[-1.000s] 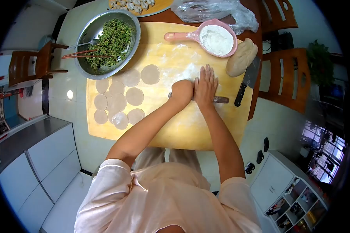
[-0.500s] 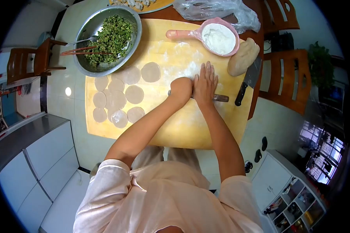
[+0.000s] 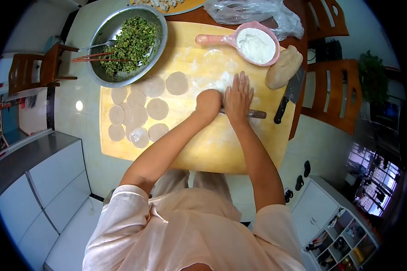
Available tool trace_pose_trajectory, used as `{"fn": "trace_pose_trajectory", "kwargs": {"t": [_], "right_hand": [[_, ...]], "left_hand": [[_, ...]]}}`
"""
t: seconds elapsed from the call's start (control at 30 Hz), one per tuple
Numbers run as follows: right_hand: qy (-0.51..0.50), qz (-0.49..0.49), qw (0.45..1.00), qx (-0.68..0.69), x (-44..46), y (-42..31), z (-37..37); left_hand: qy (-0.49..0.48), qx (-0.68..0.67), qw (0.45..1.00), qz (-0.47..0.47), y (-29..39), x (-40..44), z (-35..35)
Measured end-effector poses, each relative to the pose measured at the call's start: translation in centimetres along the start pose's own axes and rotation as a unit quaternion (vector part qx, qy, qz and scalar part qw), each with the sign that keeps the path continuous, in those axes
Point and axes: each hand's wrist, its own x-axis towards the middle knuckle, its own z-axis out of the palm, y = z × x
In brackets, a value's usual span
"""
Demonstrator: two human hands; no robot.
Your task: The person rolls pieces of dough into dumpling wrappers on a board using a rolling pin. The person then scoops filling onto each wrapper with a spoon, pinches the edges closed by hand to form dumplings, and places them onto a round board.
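My right hand [image 3: 238, 98] lies flat over a wooden rolling pin [image 3: 257, 114], fingers stretched forward. The pin's right end sticks out past the palm. Close beside it, my left hand [image 3: 208, 105] is closed like a fist on the board; whatever its fingers hold is hidden beneath it. Several thin round dough wrappers [image 3: 157, 109] lie to the left, some overlapping, and one has a white flour patch on top. Loose flour [image 3: 219, 81] is scattered just beyond my hands.
A metal bowl of chopped green filling [image 3: 162, 43] holds a spoon and chopsticks [image 3: 92, 59] at the wooden board's [image 3: 212, 156] far left. At the far right are a pink scoop of flour [image 3: 215, 39], a dough lump [image 3: 283, 67], a cleaver [image 3: 280, 108] and a plastic bag [image 3: 253, 11].
My left hand has shifted slightly left, and the pin's left end that showed beside it is now covered. My right hand stays in nearly the same place.
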Motion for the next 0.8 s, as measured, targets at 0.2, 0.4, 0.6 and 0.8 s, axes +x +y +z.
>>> {"fn": "trace_pose_trajectory", "kwargs": {"t": [0.2,0.4,0.6,0.8], "right_hand": [[-0.044,-0.027,0.999,0.008,-9.3,0.4,-1.5],[-0.008,-0.025,1.000,-0.016,-2.7,-0.5,-0.3],[-0.013,-0.020,1.000,-0.005,-4.6,-0.3,-0.1],[-0.041,-0.035,0.998,-0.034,-8.1,-0.3,-1.2]], "left_hand": [[-0.002,-0.268,0.957,-0.114,-2.9,-1.7,-0.1],[-0.018,-0.112,0.993,-0.039,-0.3,-2.1,-1.2],[-0.016,-0.001,0.999,-0.038,-0.5,-0.4,-0.7],[-0.023,-0.268,0.957,-0.105,-4.2,-3.0,-0.2]]}}
